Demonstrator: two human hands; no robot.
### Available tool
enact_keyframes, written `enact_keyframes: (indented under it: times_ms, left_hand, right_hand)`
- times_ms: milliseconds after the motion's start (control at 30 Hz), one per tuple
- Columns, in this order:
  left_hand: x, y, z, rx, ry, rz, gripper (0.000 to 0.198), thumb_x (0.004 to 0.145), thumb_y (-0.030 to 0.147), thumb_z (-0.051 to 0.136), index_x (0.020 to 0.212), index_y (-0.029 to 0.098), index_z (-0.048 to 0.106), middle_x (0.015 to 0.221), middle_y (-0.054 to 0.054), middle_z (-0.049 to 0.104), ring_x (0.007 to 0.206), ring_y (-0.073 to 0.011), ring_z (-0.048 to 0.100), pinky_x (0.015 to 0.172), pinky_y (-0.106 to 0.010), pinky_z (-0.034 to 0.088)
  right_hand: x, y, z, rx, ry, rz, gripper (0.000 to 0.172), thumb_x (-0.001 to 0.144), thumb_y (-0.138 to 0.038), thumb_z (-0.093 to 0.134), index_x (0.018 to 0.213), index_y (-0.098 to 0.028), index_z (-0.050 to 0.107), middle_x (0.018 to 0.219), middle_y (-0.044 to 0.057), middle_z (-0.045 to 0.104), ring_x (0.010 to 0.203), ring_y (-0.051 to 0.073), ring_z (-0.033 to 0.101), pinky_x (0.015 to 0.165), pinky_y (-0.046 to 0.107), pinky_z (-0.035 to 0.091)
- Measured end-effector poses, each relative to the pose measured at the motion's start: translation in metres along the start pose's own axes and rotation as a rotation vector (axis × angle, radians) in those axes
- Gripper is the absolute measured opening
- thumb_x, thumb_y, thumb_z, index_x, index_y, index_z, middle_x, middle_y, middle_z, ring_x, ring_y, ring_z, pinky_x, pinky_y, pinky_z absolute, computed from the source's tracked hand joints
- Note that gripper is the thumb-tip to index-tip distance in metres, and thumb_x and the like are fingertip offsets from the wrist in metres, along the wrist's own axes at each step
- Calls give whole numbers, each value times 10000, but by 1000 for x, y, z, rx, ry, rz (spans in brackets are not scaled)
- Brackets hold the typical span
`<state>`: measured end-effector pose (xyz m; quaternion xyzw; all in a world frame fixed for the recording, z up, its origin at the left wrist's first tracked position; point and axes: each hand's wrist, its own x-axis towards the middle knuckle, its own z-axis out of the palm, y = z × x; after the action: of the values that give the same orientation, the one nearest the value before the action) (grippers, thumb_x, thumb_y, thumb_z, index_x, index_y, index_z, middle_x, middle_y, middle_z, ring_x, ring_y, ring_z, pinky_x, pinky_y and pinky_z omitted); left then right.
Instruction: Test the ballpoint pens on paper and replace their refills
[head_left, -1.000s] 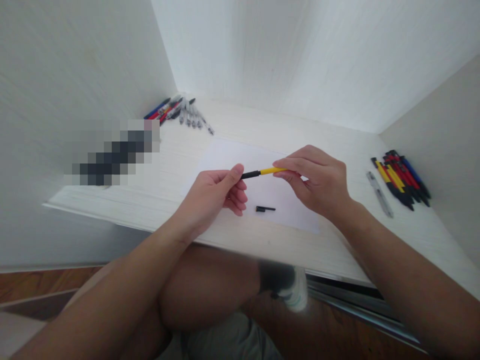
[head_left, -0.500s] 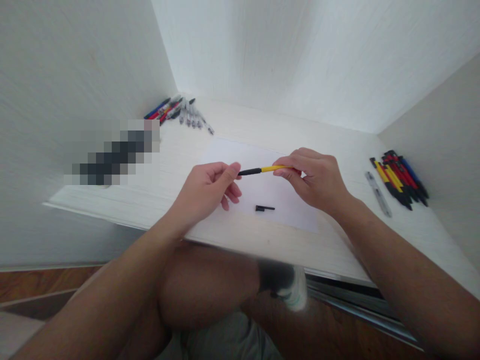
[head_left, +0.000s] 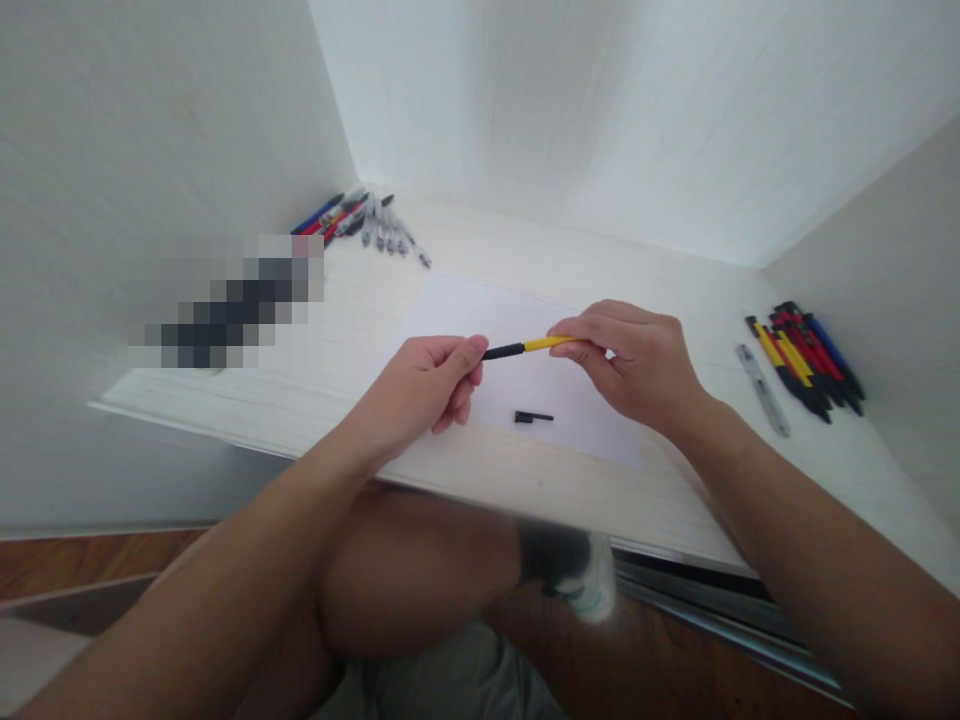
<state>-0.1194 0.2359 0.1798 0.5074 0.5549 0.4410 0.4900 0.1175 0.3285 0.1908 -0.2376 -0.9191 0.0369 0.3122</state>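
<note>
A yellow pen with a black front section (head_left: 523,347) is held level above a white sheet of paper (head_left: 517,365). My right hand (head_left: 637,360) pinches its yellow barrel. My left hand (head_left: 431,385) pinches the black tip end between thumb and forefinger, the other fingers curled. A small black pen part (head_left: 533,417) lies on the paper just below the pen, free of both hands.
A heap of red, yellow, blue and black pens (head_left: 806,355) lies at the right of the white desk, with a clear pen (head_left: 762,388) beside it. More pens (head_left: 360,220) lie at the far left corner. White walls enclose the desk; my knees show below its front edge.
The pen stays between both hands. My left fingers opened slightly, then closed on the black tip again. The small black part has not moved.
</note>
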Motion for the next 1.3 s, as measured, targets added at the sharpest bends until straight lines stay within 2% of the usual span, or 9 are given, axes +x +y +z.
enact_keyframes:
  times_ms: [100,300,467,600,800,900,1067,1200,1300]
  left_hand:
    - [-2,3,1,200,93,119,414,1000,386,548,625,211,564,517,16,551,457,-116,464,482,-246,354]
    - [3,-2,-4,404,168,305,246,936,372,643,762,202,682,676,9,689,603,-137,598,580,-239,424]
    - [2,4,0,273,98,74,521,1064,446,401,621,207,535,470,20,496,438,-128,471,488,-260,369]
    - [1,7,6,212,56,-37,540,1069,460,384,589,221,447,454,34,410,407,-123,387,453,-277,305]
    - [3,-6,4,495,211,291,442,1023,395,495,624,205,510,537,26,482,542,-141,462,542,-295,287]
    - [3,-9,1,588,219,376,404,1021,396,512,677,201,595,568,24,555,561,-144,507,578,-298,316]
    - [5,-11,-7,799,201,543,310,1019,400,554,830,204,704,771,-13,708,676,-160,587,661,-299,364]
    - [6,-9,-14,815,148,596,284,1022,409,559,905,211,727,880,-18,745,701,-155,598,690,-294,387]
    - [5,-6,-15,728,126,525,327,1019,422,552,825,202,698,768,1,706,641,-145,565,647,-292,375]
  right_hand:
    - [1,1,-2,-2,-46,15,220,1050,-338,586,1026,-210,765,906,47,745,778,178,660,726,325,467]
    - [3,6,0,39,-66,34,235,1041,-350,608,997,-191,775,858,28,740,713,149,642,690,291,440]
    - [1,3,6,80,-17,27,214,1032,-340,623,995,-200,781,860,22,739,718,145,646,704,283,450]
    - [-1,0,7,62,-13,10,218,1042,-329,603,1044,-197,777,896,37,737,759,159,654,715,291,448]
    - [1,2,5,87,-129,108,248,1048,-339,584,1048,-196,787,836,25,715,715,146,625,694,288,416]
    - [3,2,2,218,-179,211,263,1033,-359,594,984,-191,791,736,4,683,639,127,592,655,278,400]
    - [6,5,-6,435,-393,381,369,1027,-457,565,907,-171,765,611,-16,614,524,106,521,568,266,372]
    - [6,7,-7,527,-498,449,368,1012,-474,584,895,-170,755,583,-21,599,497,102,492,549,263,374]
    - [6,5,-2,520,-452,435,376,1013,-457,583,841,-162,740,593,-13,603,511,105,499,558,267,378]
